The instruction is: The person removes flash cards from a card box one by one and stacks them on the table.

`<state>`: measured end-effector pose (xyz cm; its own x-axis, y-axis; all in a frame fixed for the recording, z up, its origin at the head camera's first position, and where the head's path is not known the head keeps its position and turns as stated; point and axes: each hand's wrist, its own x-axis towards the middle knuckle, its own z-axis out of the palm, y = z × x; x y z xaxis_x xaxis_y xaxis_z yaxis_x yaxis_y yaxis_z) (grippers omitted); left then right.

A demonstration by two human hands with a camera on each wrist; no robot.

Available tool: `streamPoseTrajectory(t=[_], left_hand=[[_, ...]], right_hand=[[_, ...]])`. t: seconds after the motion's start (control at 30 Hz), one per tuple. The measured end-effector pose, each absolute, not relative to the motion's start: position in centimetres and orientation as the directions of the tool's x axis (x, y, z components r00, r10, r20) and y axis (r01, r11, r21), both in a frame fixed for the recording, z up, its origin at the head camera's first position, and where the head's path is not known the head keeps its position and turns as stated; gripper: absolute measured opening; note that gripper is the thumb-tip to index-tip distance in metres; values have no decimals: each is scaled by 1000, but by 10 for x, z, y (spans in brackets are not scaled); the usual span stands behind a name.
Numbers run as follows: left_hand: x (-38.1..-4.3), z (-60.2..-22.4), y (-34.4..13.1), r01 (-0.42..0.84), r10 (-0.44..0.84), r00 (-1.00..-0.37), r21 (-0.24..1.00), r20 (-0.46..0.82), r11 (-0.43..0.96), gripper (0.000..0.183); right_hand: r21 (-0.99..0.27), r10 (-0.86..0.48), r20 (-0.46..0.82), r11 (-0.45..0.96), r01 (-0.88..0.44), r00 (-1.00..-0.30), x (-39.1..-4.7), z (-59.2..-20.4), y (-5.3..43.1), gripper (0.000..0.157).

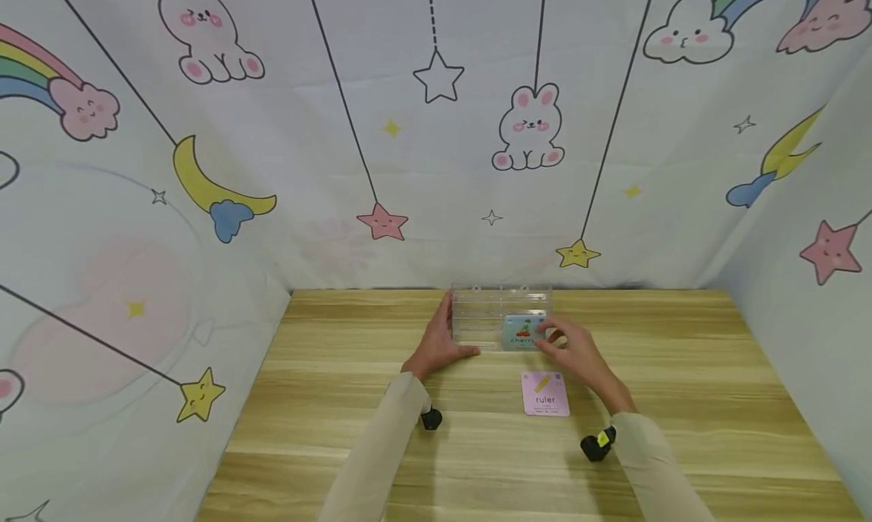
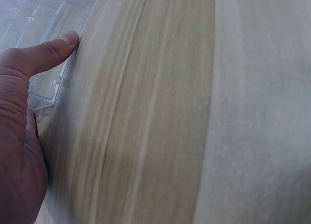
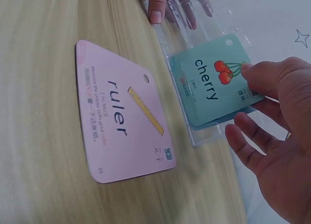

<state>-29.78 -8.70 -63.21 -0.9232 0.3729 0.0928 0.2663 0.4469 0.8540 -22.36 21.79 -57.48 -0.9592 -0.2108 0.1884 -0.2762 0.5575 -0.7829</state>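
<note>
A clear plastic card holder (image 1: 476, 327) stands near the back edge of the wooden table. My left hand (image 1: 437, 343) grips its left end, the thumb along the front and the fingers at the side. In the holder's right half is a teal "cherry" flashcard (image 3: 206, 95), pinched at its right edge by my right hand (image 3: 294, 151), thumb on its face. A second teal edge shows just under this card in the right wrist view. On the table in front of the holder lies a pink "ruler" flashcard (image 1: 545, 402), face up.
A white cloth backdrop (image 1: 463, 151) with printed bunnies, stars and rainbows rises behind the table and at both sides. The wooden tabletop (image 1: 681, 371) extends left and right of the holder. Black wrist cameras (image 1: 431, 418) sit at both cuffs.
</note>
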Motion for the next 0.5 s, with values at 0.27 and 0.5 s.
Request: streamPoseTrajectory(t=[0.27,0.5], left_hand=[[-296,-630,-87,281,378,-920,851,108,443,138],[-296,-629,-87,263,373,-924,854,88,450,139]], right_hand=[[-774,-160,204,578,-259,-966,-228,-562,214,27],[-784,-124,211,571,-244,-970,-227,-552,213,32]])
